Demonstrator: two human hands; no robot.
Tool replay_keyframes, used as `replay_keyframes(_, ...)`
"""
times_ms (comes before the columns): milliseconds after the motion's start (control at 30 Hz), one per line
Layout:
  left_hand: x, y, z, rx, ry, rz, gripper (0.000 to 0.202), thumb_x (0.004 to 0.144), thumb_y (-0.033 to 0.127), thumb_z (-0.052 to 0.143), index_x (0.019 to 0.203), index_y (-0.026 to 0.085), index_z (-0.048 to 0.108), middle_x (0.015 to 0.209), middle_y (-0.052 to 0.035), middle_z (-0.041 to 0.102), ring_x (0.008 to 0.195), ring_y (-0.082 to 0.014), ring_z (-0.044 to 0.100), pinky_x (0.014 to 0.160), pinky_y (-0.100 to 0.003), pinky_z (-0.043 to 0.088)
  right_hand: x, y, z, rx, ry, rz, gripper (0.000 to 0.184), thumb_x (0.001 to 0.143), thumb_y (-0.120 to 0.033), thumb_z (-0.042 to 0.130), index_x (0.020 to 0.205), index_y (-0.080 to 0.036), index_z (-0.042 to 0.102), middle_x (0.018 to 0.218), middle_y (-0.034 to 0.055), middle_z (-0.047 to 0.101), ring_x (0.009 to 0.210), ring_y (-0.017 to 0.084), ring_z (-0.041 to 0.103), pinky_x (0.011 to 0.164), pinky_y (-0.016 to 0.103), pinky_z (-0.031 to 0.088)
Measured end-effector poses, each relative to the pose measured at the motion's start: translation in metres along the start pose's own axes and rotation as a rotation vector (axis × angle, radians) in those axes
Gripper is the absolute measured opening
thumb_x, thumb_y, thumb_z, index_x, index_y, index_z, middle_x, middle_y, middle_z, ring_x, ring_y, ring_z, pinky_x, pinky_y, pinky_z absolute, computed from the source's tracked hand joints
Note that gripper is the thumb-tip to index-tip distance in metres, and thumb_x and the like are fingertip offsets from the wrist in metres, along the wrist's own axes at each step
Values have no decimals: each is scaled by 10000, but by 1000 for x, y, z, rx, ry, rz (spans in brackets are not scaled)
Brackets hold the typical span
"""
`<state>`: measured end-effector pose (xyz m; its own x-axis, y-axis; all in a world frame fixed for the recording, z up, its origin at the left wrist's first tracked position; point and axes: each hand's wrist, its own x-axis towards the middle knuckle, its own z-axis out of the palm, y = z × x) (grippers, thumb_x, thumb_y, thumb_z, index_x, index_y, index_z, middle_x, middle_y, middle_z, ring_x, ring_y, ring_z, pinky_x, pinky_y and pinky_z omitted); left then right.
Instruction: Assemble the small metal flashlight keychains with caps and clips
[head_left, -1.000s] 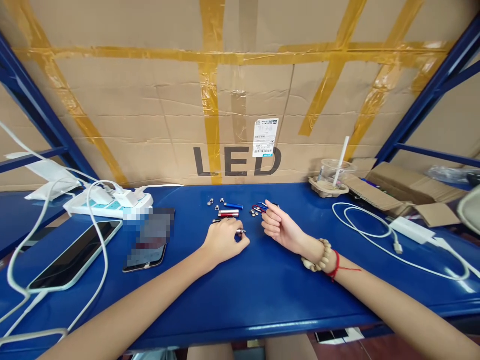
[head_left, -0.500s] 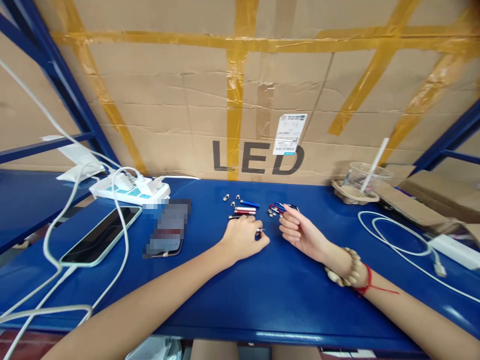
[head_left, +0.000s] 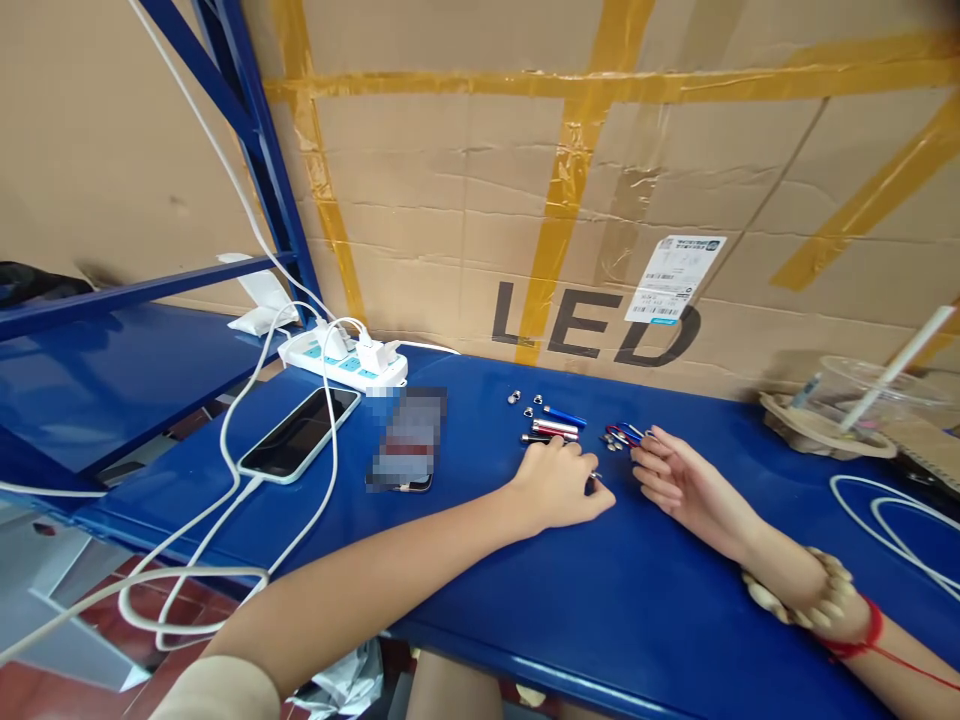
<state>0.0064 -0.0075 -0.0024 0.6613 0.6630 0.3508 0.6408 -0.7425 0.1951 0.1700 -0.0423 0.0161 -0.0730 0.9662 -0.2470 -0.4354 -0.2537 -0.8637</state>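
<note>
Head view. Blue metal shelf top (head_left: 525, 600); taped brown cardboard wall marked LED (head_left: 600, 330) behind. Left hand (head_left: 559, 485) closed, pinching small silver-tipped cylinder (head_left: 595, 476) against shelf. Tip pokes out thumb side, points toward right hand (head_left: 675, 480); long axis mostly hidden under fingers. Right hand just right of grip, fingers loosely curled, holds nothing. Red metal tube (head_left: 555, 428) just beyond grip. Versus 0.5 s ago: camera swung left; hands, cylinder unchanged.

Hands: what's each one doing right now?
Left hand: closed on a small metal part.
Right hand: open, holding nothing, resting on the blue table.
</note>
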Motion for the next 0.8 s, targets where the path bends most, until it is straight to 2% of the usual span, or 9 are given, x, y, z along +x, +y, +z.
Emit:
replay_keyframes(200, 0, -1, 3, -5, 4, 14, 262, 738, 316, 420, 771, 162, 630, 794, -61, 636, 797, -222, 566, 605, -303, 475, 1, -3, 2, -99, 69, -23, 327, 696, -415, 635, 619, -202, 399, 533, -76, 227, 388, 53, 143, 310, 177, 208)
replay_keyframes(567, -2, -3, 3, -12, 1, 33, 278, 768, 326, 407, 785, 154, 624, 793, -67, 635, 816, -223, 562, 627, -306, 483, 2, -1, 0, -231, 56, 4, 340, 649, -410, 686, 615, -189, 429, 538, -75, 285, 375, 28, 216, 300, 149, 242)
replay_keyframes(667, -2, -4, 3, -11, -7, 37, 271, 769, 320, 410, 799, 152, 620, 801, -68, 633, 831, -227, 562, 620, -306, 485, 4, 3, -1, -361, 56, -22, 302, 662, -434, 669, 670, -187, 495, 551, -63, 357, 366, 27, 269, 282, 145, 241)
replay_keyframes(800, -3, -4, 0, -17, -19, 46, 284, 783, 316, 396, 831, 142, 615, 822, -78, 635, 837, -233, 565, 650, -329, 490, 4, 7, -1, -607, -23, -54, 300, 662, -449, 671, 722, -179, 553, 518, -49, 429, 342, 41, 350, 275, 164, 282)
